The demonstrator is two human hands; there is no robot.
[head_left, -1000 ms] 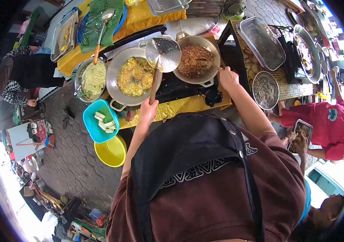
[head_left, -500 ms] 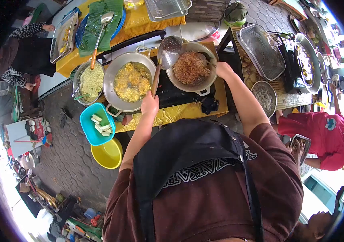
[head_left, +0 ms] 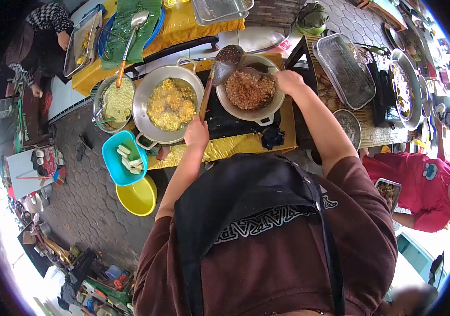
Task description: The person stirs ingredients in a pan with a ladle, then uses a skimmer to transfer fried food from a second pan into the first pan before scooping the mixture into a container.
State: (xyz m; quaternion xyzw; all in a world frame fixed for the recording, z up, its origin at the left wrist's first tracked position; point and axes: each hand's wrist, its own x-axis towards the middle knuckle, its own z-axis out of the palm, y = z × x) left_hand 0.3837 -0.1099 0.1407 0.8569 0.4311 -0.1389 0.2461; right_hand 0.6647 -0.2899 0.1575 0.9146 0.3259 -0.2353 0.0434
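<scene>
My left hand (head_left: pixel 197 135) is closed round the wooden handle of a perforated skimmer (head_left: pixel 228 57). The skimmer's head rests over the left rim of the right-hand wok (head_left: pixel 263 117). That wok holds brown, crumbly fried food (head_left: pixel 248 94). At its right rim, my right hand (head_left: pixel 290 82) is closed on a metal spatula (head_left: pixel 252 73) whose head is in the food; the fist hides most of the handle. Beside my left hand stands another wok (head_left: pixel 142 115), where golden fritters (head_left: pixel 171 105) sit in oil.
Left are a bowl of pale batter (head_left: pixel 117 102), a turquoise basin (head_left: pixel 114 166) with pale pieces and a yellow basin (head_left: pixel 136 197). A ladle (head_left: pixel 130 45) lies on banana leaf. Wire baskets (head_left: pixel 345 68) stand right. Co-workers are at left (head_left: pixel 25 42) and right (head_left: pixel 414 184).
The spatula's head has come up through the brown food toward the wok's far side, and my right hand has shifted slightly left. The left co-worker's hand has moved to the tray.
</scene>
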